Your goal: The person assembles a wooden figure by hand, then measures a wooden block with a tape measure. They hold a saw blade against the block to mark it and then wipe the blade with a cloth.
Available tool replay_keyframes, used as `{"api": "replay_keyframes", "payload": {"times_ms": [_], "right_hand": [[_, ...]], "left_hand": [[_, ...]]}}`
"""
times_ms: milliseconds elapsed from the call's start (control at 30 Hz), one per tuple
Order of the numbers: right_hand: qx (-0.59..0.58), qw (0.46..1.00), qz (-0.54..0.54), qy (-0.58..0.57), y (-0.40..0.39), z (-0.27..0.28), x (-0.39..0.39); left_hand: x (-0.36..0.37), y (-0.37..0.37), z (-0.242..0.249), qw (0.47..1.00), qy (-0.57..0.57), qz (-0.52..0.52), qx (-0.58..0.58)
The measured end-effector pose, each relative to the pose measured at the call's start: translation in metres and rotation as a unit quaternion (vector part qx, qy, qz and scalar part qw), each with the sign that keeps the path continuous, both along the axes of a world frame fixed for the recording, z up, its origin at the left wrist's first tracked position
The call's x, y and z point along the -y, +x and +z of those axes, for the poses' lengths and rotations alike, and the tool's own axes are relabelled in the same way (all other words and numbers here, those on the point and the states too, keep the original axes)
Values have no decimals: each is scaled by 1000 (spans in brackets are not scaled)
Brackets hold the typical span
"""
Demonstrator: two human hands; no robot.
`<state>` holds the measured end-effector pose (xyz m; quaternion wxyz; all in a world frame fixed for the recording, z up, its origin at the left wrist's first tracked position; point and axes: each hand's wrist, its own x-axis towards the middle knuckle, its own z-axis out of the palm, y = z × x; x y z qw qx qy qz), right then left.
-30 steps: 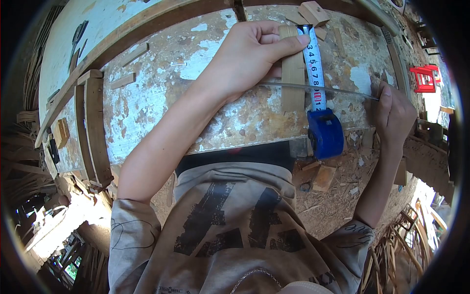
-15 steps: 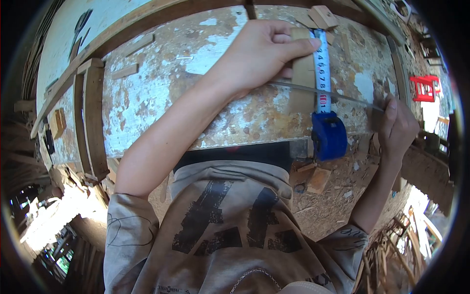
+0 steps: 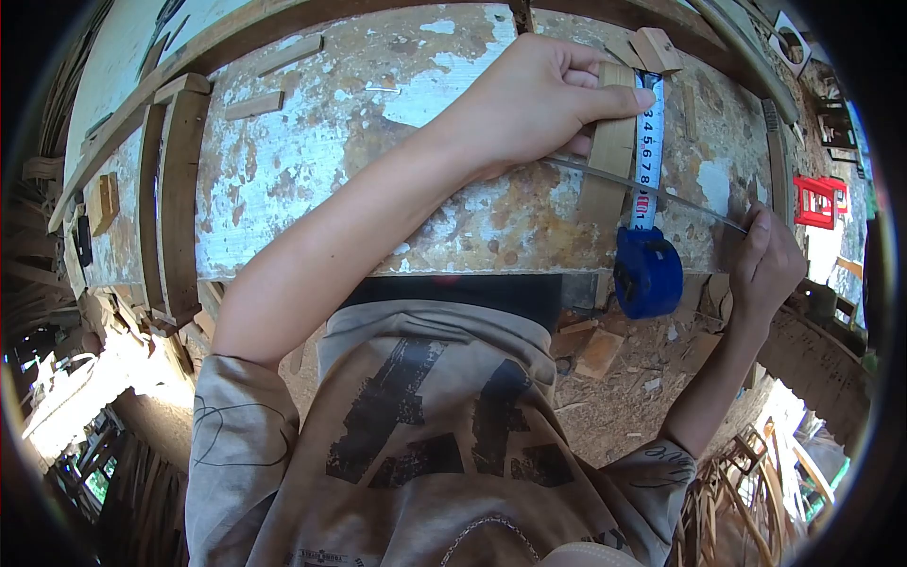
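My left hand [image 3: 557,99] is closed on a flat wooden strip [image 3: 609,151] lying on the bench, its thumb pressing at the edge of the tape blade [image 3: 650,142]. The numbered blade runs along the strip's right side from the blue tape measure case [image 3: 648,274], which hangs over the bench's near edge. My right hand [image 3: 767,260] pinches the right end of a thin metal rod [image 3: 675,199]. The rod slants across the strip and blade, just above the red-marked number. Its far end passes near my left fingers, and its tip is hard to make out.
The paint-worn workbench [image 3: 331,189] has raised wooden rails [image 3: 177,208] at the left. A small wood block [image 3: 655,49] sits beyond the blade's end. Wood scraps [image 3: 253,106] lie on the left. A red plastic stool [image 3: 818,201] stands at the far right.
The whole view has shifted slightly. Strip, blade and left hand appear further right in the picture, while the rod crosses the blade at about the same place. Both hands keep their hold.
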<state>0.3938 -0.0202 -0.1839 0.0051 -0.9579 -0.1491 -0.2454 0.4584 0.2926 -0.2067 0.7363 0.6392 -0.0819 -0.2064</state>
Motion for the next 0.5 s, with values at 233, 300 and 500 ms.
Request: {"api": "replay_keyframes", "payload": {"times_ms": [233, 300, 500], "right_hand": [[-27, 999, 13, 19, 2, -7, 14], [-36, 999, 9, 25, 3, -7, 14], [-162, 976, -127, 67, -12, -2, 3]], "left_hand": [[0, 1, -1, 1000, -7, 11, 12], [2, 2, -5, 1000, -15, 14, 14], [1, 0, -4, 1000, -2, 20, 12]]}}
